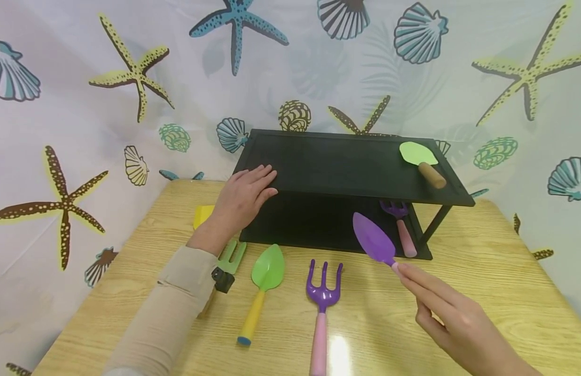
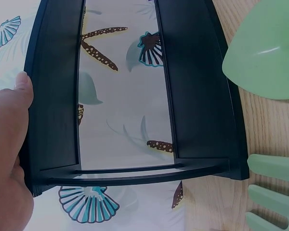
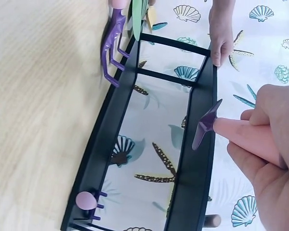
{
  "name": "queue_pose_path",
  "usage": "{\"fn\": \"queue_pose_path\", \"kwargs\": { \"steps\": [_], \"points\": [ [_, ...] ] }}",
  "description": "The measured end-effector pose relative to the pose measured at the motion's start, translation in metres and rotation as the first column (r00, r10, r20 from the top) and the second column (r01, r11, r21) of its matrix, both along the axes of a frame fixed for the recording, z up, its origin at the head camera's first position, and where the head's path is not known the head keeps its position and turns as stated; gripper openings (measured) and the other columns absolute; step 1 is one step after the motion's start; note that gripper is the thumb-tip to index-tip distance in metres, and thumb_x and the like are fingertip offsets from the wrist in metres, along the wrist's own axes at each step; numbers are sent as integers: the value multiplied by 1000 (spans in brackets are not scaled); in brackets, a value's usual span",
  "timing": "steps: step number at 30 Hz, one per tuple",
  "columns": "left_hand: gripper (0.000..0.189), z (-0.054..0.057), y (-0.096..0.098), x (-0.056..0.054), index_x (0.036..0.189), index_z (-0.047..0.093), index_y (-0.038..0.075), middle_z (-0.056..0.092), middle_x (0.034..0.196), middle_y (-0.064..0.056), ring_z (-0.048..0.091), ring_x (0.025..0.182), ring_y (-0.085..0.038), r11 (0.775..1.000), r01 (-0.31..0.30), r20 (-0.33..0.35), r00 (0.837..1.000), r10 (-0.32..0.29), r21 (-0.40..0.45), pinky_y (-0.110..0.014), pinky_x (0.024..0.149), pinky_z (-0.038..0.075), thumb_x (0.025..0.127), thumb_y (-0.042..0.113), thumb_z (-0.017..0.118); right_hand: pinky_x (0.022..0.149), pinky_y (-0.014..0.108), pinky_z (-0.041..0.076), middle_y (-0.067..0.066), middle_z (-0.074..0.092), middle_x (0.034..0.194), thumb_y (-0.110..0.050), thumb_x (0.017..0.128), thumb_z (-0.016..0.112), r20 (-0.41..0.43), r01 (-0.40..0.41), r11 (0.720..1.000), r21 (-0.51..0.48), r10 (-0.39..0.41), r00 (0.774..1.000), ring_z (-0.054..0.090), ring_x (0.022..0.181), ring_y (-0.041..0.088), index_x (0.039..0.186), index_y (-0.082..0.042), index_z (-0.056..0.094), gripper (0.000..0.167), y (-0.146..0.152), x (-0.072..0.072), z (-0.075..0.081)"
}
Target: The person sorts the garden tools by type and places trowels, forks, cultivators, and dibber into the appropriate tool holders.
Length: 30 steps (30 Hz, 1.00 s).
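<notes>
My left hand (image 1: 245,196) rests on the left end of the black two-tier shelf (image 1: 328,162), fingers stretched over its top board. In my right hand (image 1: 464,318) I hold a hand trowel (image 1: 374,241) with a purple blade and a pink handle. Its blade points up and leftward, in front of the shelf's right half. In the right wrist view my fingers wrap around the pink handle (image 3: 250,139). On the lower tier, at the right, lies a purple hand fork (image 1: 406,237). A green trowel (image 1: 418,154) with a wooden handle lies on the top board's right end.
Before the shelf, on the wooden table (image 1: 380,334), lie another purple fork (image 1: 322,297), a green trowel with a yellow handle (image 1: 267,269) and a green fork (image 1: 231,258) partly behind my left forearm. A yellow piece (image 1: 202,215) shows left of the shelf. A patterned cloth (image 1: 290,62) hangs behind.
</notes>
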<state>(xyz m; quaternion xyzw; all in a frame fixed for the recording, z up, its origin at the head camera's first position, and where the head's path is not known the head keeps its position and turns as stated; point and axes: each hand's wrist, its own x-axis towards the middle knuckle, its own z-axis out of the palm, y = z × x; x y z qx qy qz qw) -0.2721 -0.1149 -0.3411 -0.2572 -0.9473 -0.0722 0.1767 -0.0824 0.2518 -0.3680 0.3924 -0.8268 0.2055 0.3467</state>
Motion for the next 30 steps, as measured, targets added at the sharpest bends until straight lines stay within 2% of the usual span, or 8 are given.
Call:
{"fn": "queue_pose_path", "kwargs": {
  "steps": [13, 20, 23, 26, 28, 30],
  "points": [
    [55, 1, 0, 0, 150, 45, 14, 45, 155, -5, 38, 146, -21, 1000, 1, -5, 1000, -1, -5, -43, 122, 29, 103, 42, 47, 99, 3, 41, 14, 67, 129, -17, 104, 38, -47, -64, 998, -27, 62, 997, 55, 130, 3, 120, 6, 68, 41, -15, -3, 30],
    [54, -1, 0, -1, 150, 45, 15, 45, 155, -5, 39, 146, -21, 1000, 5, -9, 1000, -5, -4, -42, 122, 30, 103, 41, 48, 98, 3, 41, 14, 67, 130, -20, 105, 37, -38, -42, 999, -18, 41, 998, 52, 134, 5, 123, 5, 67, 43, -17, -12, 39],
    [54, -1, 0, -2, 150, 45, 15, 45, 155, -5, 39, 146, -21, 1000, 8, -9, 1000, -8, -2, -42, 122, 30, 103, 41, 48, 86, -3, 42, 15, 67, 129, -18, 104, 39, -65, -49, 999, -12, 48, 997, 53, 133, 6, 122, 6, 67, 41, -18, -18, 42],
    [54, -1, 0, -2, 150, 45, 15, 45, 155, -5, 39, 146, -20, 1000, 8, -5, 1000, -8, 0, -42, 122, 30, 103, 41, 48, 67, 0, 38, 17, 68, 127, -15, 103, 40, -104, -58, 998, -12, 57, 993, 54, 132, 7, 121, 6, 68, 39, -19, -26, 47],
    [54, -1, 0, -1, 150, 45, 14, 45, 155, -5, 39, 146, -20, 1000, 7, -2, 1000, -7, -1, -42, 122, 29, 103, 41, 47, 69, 0, 39, 17, 68, 126, -15, 103, 41, -120, -51, 999, -9, 49, 991, 55, 131, 6, 121, 6, 68, 39, -20, -32, 49],
    [54, 0, -1, -1, 150, 45, 15, 44, 155, -4, 38, 146, -20, 1000, 7, 1, 1000, -7, -2, -42, 122, 29, 103, 41, 47, 79, -2, 42, 17, 69, 126, -16, 103, 41, -129, -39, 999, -6, 38, 991, 55, 131, 4, 120, 6, 68, 39, -20, -38, 51]
  ]
}}
